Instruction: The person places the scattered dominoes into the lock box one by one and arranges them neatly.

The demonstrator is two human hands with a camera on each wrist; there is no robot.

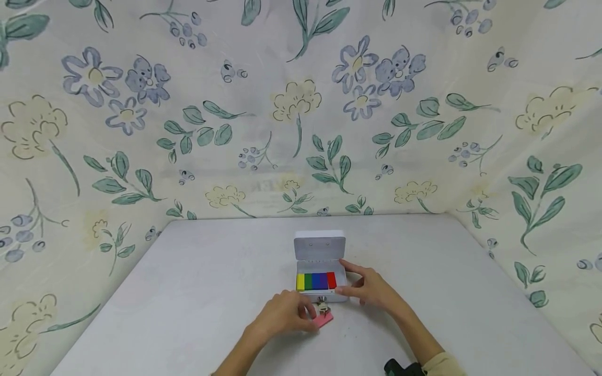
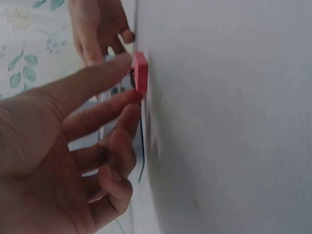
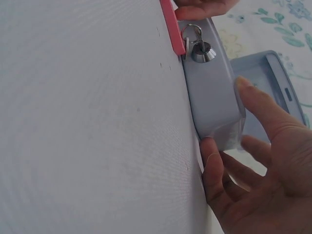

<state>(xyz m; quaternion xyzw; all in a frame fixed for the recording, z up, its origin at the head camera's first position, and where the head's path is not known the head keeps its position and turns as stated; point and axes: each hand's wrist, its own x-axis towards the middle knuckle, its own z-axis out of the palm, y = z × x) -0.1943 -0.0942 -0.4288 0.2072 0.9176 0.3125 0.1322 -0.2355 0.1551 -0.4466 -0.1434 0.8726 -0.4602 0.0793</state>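
A small pale grey lock box stands on the table with its lid raised at the back. Inside it, yellow, green, blue and red blocks sit side by side. A key is in the front lock, with a ring and a flat pink key tag hanging from it. My left hand pinches this tag between thumb and index finger, its other fingers loosely curled. My right hand grips the box's right side, thumb at the front rim and fingers along the side.
The white table extends around the box. Floral cloth hangs behind it and at both sides. A dark object shows by the right wrist at the bottom edge.
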